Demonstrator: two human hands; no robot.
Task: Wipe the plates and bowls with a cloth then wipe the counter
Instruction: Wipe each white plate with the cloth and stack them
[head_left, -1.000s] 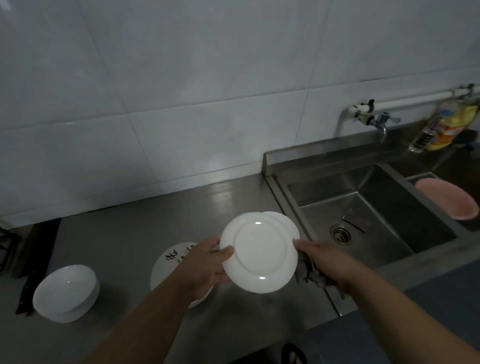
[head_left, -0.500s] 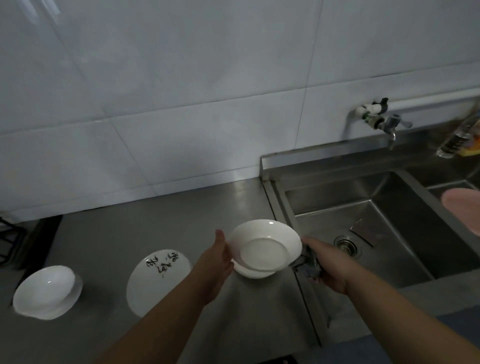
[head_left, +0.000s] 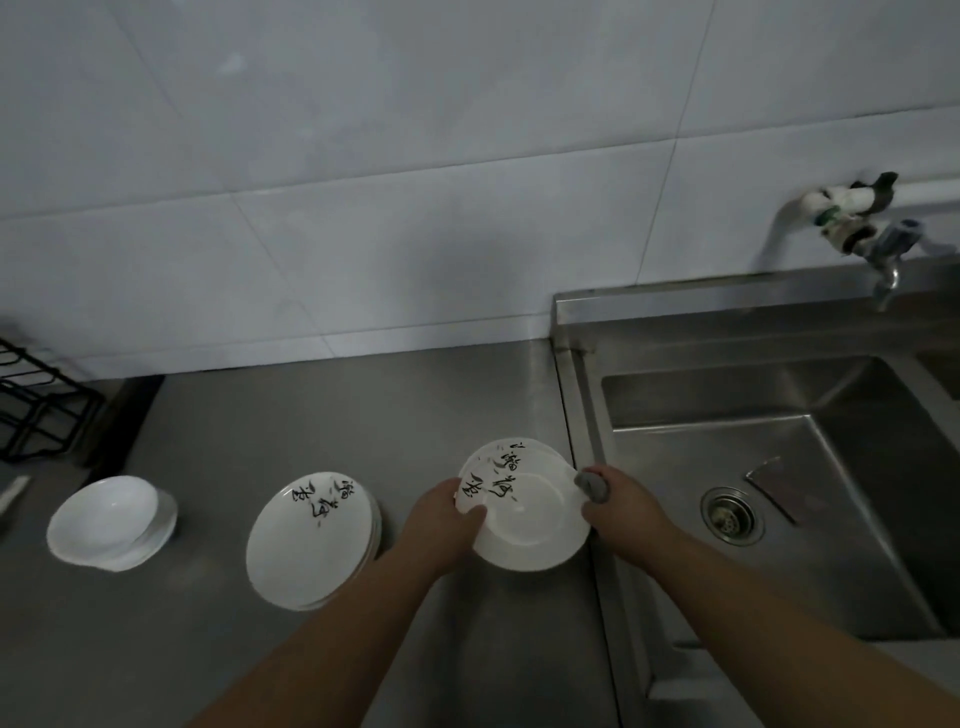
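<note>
Plate (head_left: 524, 512), just left of sink (head_left: 727, 395): left hand (head_left: 447, 525) grips its rim; right hand (head_left: 623, 514) clutches grey cloth (head_left: 592, 484) at opposite rim. Plate stack (head_left: 306, 545), bowls (head_left: 109, 519): worktop (head_left: 311, 415), farther left.

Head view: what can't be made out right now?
All in the head view:
Cloth: mostly buried in the right hand; only a grey wad shows.
Held plate: underside hidden; left hand covers its left rim.
Plate stack: count unclear, edges blurred.
Wire rack: cut by the left edge.
Sink: cut by the right edge.
</note>
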